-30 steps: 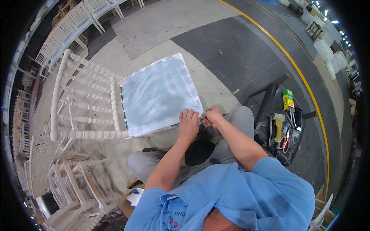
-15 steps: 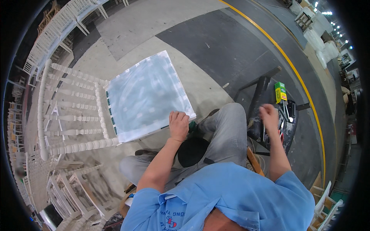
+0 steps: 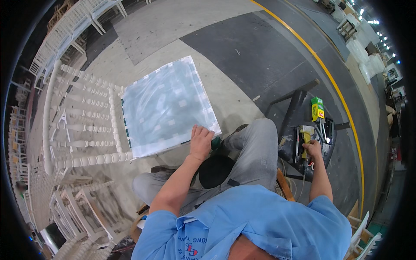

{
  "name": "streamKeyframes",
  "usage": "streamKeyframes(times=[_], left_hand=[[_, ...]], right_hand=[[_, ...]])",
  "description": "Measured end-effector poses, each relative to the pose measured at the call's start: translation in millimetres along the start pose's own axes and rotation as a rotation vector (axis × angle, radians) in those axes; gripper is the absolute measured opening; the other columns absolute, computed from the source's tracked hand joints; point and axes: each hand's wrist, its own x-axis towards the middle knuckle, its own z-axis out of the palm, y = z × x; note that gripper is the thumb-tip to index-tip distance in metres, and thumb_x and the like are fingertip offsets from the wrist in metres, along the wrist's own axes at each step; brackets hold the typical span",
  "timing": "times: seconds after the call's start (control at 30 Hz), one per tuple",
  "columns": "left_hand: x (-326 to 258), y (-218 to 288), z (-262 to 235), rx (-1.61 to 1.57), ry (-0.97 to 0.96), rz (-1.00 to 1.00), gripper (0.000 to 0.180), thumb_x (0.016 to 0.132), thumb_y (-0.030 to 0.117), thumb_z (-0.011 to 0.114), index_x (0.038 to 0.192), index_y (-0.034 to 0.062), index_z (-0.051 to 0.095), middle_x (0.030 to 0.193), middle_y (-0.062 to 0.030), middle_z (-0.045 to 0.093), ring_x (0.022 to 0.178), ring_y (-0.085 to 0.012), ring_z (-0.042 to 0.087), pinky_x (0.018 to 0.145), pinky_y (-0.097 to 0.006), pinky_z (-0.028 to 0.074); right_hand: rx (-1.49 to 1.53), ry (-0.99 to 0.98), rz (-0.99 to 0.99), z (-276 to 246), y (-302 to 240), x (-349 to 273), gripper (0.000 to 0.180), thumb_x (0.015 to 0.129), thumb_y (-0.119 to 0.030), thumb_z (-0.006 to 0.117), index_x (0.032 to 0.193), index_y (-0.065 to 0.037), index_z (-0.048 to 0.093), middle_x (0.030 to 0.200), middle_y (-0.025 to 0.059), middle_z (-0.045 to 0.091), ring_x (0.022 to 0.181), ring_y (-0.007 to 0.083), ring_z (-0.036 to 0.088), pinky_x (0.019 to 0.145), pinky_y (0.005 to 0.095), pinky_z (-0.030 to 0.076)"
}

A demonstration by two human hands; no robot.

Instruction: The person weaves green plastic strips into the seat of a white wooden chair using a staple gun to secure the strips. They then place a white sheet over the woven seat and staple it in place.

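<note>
A white chair with turned spindles (image 3: 89, 127) stands to the left, its seat (image 3: 164, 104) covered in pale bluish, checked material under a cloudy sheet. My left hand (image 3: 201, 142) is closed over the near right edge of that seat, fingers bent on the cover; the thumb is hidden. On the right, my right hand (image 3: 313, 150) is closed round the handle of a yellow and black staple gun (image 3: 307, 137), which rests on a worn black stool (image 3: 287, 141). Beside it lie hand tools (image 3: 323, 132) and a green and yellow box (image 3: 317, 109).
Dark green material (image 3: 215, 143) shows beside the seat's near corner. Unfinished chair frames (image 3: 82, 210) crowd the lower left, and a row of white chairs (image 3: 65, 41) stands far left. A yellow line (image 3: 323, 65) curves along the floor beyond the stool.
My right hand has come down onto the staple gun and closed on its handle. The gun's nose has come up into sight on the stool. My left hand stays at the seat edge.
</note>
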Motion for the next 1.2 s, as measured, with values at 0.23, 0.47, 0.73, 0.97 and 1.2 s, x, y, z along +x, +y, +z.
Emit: streamKeyframes(times=[0.23,0.47,0.73,0.97,1.2], left_hand=[[-10,2,0,-0.004,-0.013,0.026,0.032,0.082,0.007,0.063,0.112,0.0137,0.073,0.102,-0.007,0.06,0.115,-0.0314,0.055,0.118,-0.056,0.033],[-33,15,-3,0.034,-0.129,-0.084,0.05,0.087,0.01,0.059,0.137,0.0112,0.064,0.134,-0.0154,0.055,0.136,-0.0405,0.043,0.122,-0.06,0.024],[-40,23,3,-0.023,-0.085,-0.16,0.054,0.086,0.008,0.061,0.139,0.0132,0.063,0.142,-0.0163,0.053,0.144,-0.0416,0.039,0.122,-0.061,0.024],[-43,22,4,-0.093,-0.059,-0.176,0.055,0.084,0.004,0.061,0.138,0.0119,0.065,0.142,-0.0166,0.053,0.146,-0.0411,0.037,0.123,-0.06,0.023],[-52,19,-14,-0.188,0.05,-0.212,0.049,0.08,-0.002,0.063,0.128,0.0052,0.067,0.139,-0.0171,0.057,0.139,-0.0418,0.046,0.12,-0.057,0.033]], right_hand=[[0.306,-0.087,-0.433,-5,-73,-34,0.069,0.074,-0.003,0.079,0.138,0.001,0.053,0.118,0.0116,0.069,0.106,0.0215,0.065,0.093,0.0357,0.051],[-0.088,-0.695,-0.784,36,-263,-117,0.054,0.085,-0.021,0.083,0.13,0.001,0.063,0.122,0.0119,0.071,0.113,0.0216,0.065,0.103,0.0364,0.049],[-0.665,-1.0,-0.999,151,-334,-137,0.054,0.079,-0.017,0.082,0.128,-0.005,0.064,0.101,0.021,0.074,0.097,0.0337,0.07,0.088,0.0413,0.054],[-0.699,-1.005,-1.152,186,-324,-124,0.063,0.078,-0.015,0.081,0.136,-0.008,0.06,0.109,0.0241,0.073,0.104,0.0411,0.069,0.089,0.0446,0.054],[-0.647,-0.966,-1.261,184,-325,-121,0.064,0.08,-0.017,0.082,0.139,-0.006,0.058,0.103,0.0201,0.075,0.092,0.0367,0.073,0.085,0.043,0.056]])
